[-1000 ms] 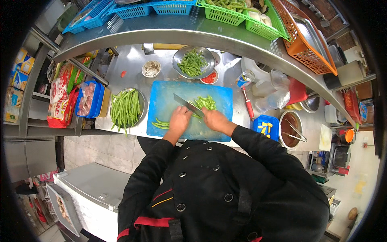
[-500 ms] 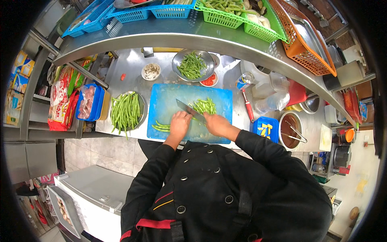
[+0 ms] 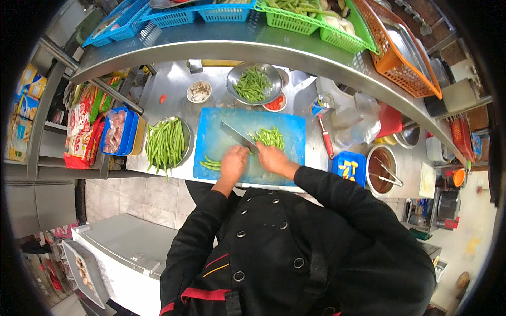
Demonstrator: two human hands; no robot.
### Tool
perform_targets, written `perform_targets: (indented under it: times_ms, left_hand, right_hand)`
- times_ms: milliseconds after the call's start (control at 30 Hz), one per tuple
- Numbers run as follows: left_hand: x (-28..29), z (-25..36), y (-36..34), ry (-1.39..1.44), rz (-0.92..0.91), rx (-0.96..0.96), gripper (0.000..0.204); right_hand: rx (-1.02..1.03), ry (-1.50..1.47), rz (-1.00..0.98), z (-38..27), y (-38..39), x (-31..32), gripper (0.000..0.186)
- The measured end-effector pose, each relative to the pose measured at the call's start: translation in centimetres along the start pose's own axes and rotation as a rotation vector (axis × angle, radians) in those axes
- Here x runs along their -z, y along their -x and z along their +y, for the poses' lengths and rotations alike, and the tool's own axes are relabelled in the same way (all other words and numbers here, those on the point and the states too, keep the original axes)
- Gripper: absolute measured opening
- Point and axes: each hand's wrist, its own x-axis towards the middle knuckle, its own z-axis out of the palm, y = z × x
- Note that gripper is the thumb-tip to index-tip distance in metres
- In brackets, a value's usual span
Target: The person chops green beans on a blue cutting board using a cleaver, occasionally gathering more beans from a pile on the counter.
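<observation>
A blue cutting board lies before me on the steel counter. My right hand is closed around the handle of a kitchen knife, its blade angled toward the far left. Close beside the blade, my left hand is bent with its fingers pressed down on green beans, whose ends stick out to the left. Right of the knife lies a heap of cut green beans. Whole green beans fill a round metal dish to the left. Behind the board, a metal bowl holds cut beans.
Small bowls of sliced white food and chopped red pieces stand behind the board. To the right are a red-handled tool, a blue container and a pot with tongs. A steel shelf with baskets overhangs the counter.
My right hand and the knife have shifted left, closer to my left hand. The blade tip now reaches further left over the board. My left hand has barely moved.
</observation>
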Motion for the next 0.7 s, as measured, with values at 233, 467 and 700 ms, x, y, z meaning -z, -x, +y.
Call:
perform_targets:
  times_ms: [233,467,700]
  left_hand:
    - [0.5,-2.2,-0.4,-0.099,-0.066,0.06,0.01]
    - [0.3,-0.1,-0.9,-0.096,0.008,0.049,0.008]
    - [-0.2,-0.7,-0.3,-0.018,0.043,0.084,0.006]
  right_hand:
    - [0.005,0.046,-0.067,-0.7,-0.2,1.3,0.034]
    - [-0.078,0.078,-0.1,-1.9,1.4,1.8,0.029]
    - [0.006,0.065,-0.098,-1.6,1.9,3.6,0.031]
